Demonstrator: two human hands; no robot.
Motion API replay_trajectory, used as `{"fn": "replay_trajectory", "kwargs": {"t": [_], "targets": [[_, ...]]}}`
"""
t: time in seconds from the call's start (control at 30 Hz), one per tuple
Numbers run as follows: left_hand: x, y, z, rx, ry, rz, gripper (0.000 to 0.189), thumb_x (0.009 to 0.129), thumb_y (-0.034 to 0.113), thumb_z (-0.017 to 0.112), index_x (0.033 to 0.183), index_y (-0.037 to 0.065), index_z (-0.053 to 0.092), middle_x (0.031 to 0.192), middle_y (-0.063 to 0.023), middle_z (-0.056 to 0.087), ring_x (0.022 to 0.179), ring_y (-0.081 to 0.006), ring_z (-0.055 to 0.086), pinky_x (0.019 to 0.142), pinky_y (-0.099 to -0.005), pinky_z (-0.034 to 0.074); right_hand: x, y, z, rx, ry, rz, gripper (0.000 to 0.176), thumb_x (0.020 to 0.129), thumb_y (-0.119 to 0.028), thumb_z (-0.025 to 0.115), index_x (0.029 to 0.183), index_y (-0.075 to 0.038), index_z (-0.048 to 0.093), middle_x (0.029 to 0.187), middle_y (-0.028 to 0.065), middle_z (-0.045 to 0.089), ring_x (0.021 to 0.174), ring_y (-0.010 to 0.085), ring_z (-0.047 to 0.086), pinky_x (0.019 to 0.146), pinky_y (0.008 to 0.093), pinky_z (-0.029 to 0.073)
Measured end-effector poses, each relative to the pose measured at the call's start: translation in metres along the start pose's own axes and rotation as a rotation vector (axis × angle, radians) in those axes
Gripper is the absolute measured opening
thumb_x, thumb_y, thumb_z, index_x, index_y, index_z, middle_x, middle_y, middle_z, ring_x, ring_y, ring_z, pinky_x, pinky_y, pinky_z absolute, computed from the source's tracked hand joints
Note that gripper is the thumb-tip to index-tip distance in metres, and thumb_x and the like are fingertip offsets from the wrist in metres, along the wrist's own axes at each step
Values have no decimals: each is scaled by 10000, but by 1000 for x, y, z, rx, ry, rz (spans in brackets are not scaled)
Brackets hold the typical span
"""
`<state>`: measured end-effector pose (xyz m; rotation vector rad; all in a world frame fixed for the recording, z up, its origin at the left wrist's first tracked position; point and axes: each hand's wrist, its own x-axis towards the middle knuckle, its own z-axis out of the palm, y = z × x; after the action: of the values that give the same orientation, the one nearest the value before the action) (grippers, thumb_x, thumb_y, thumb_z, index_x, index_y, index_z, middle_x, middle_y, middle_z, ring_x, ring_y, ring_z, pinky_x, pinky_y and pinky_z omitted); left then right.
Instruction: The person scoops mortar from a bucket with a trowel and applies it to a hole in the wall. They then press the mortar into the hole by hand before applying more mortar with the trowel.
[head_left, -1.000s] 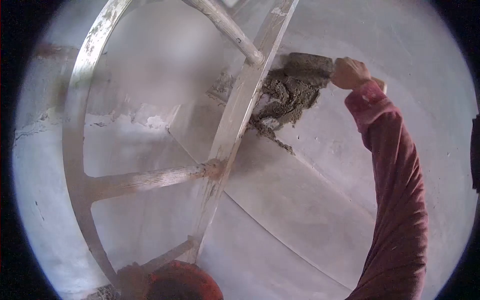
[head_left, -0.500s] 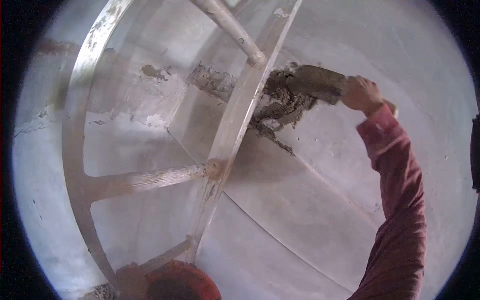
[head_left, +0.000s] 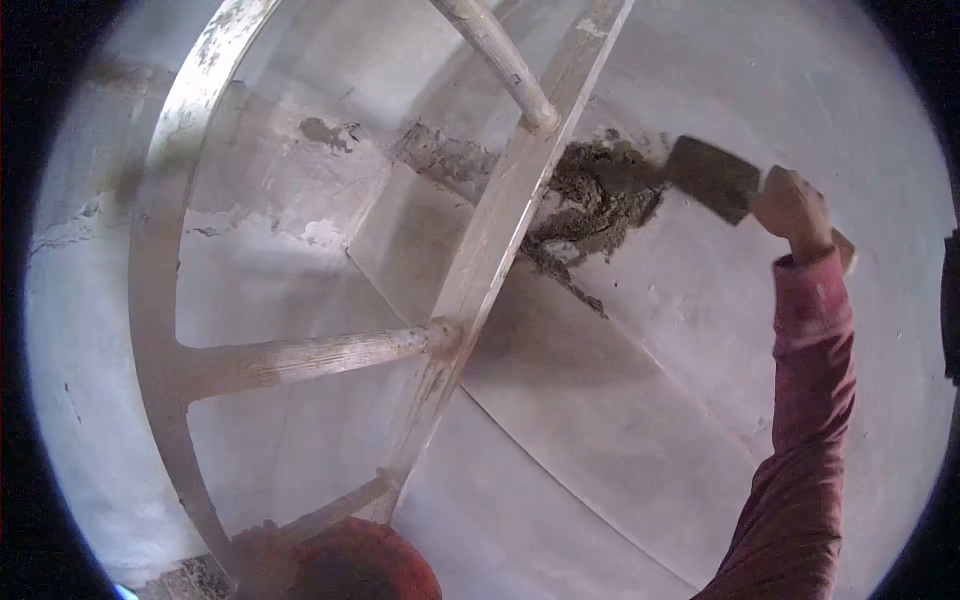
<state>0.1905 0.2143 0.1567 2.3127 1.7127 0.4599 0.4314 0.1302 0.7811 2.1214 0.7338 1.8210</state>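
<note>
My right hand (head_left: 792, 207) is closed around the handle of a trowel (head_left: 712, 178) with a broad, rectangular, mortar-stained blade. The blade's far end is beside a patch of rough, wet-looking mortar (head_left: 605, 195) on the grey wall; whether they touch is hard to tell. A stub of the handle shows beyond my wrist. At the bottom left, a dim brown shape that looks like my left hand (head_left: 265, 560) is next to a round red container (head_left: 365, 565). Shadow hides its fingers, so its grip cannot be made out.
A worn ladder (head_left: 490, 240) with round rungs (head_left: 310, 362) stands between me and the wall, left of the mortar. Flaking plaster (head_left: 325, 232) and a broken strip (head_left: 440, 155) show behind it. A thin seam (head_left: 530, 450) runs diagonally across the wall.
My right hand has moved right with the trowel, drawing the blade back from over the mortar and uncovering more of it. The view has shifted slightly. The red container stays about where it was.
</note>
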Motion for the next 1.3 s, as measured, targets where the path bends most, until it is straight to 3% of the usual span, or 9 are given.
{"fn": "replay_trajectory", "kwargs": {"t": [0.13,0.3,0.53,0.8,0.87,0.9,1.0,1.23,1.3], "targets": [[1,-8,18,40,78,43,620,589,591,594,822,17,594,667,-106,550,667,-255,570,626,-397,415,-3,-6,5,66,284,-117,220,728,-198,507,848,-24,569,843,180,600,816,343,593,710,425,479],[4,-5,15,38,42,13,615,586,568,598,845,11,578,658,-108,544,682,-250,567,649,-396,409,20,-51,27,26,198,-366,207,670,-186,533,801,-37,594,801,165,604,783,320,602,683,412,484],[-6,7,-10,32,-70,-30,605,710,569,550,942,11,572,855,-153,600,859,-288,582,759,-416,426,45,-68,15,42,74,-254,229,637,-145,531,810,-30,629,839,182,620,830,299,615,717,384,489],[0,13,-24,23,-202,-61,614,742,588,492,963,21,572,893,-143,595,889,-291,570,792,-428,404,40,-45,-4,-4,370,-214,222,704,-166,507,815,-17,628,807,175,625,789,322,620,699,382,498],[-3,6,-7,120,409,145,454,700,543,548,663,91,564,640,-88,575,588,-273,589,492,-392,467,35,-48,0,19,181,-248,268,695,-167,513,897,-15,601,871,185,612,850,322,602,736,390,486],[-2,3,-2,123,412,153,454,700,543,548,663,91,564,640,-88,575,588,-273,589,492,-392,467,31,-45,16,38,275,-373,313,693,-183,515,953,-19,573,944,189,590,926,315,571,793,393,462],[1,0,1,106,-45,60,464,694,456,541,895,41,591,737,-144,579,693,-274,585,606,-420,425,35,-51,30,-45,177,-297,228,714,-237,532,831,-71,637,832,151,639,771,265,638,683,366,512],[6,7,-21,13,-336,-15,623,752,566,479,1046,19,529,985,-177,557,949,-312,537,814,-508,368,19,16,16,-108,347,-81,237,769,-234,513,888,-40,580,834,122,611,759,315,602,649,400,490],[6,10,-22,-2,-332,16,574,761,526,486,1021,18,539,959,-174,563,908,-315,545,786,-499,383,-7,37,8,-248,461,-488,165,792,-165,528,886,-34,566,829,113,583,751,282,578,669,375,476]]}}
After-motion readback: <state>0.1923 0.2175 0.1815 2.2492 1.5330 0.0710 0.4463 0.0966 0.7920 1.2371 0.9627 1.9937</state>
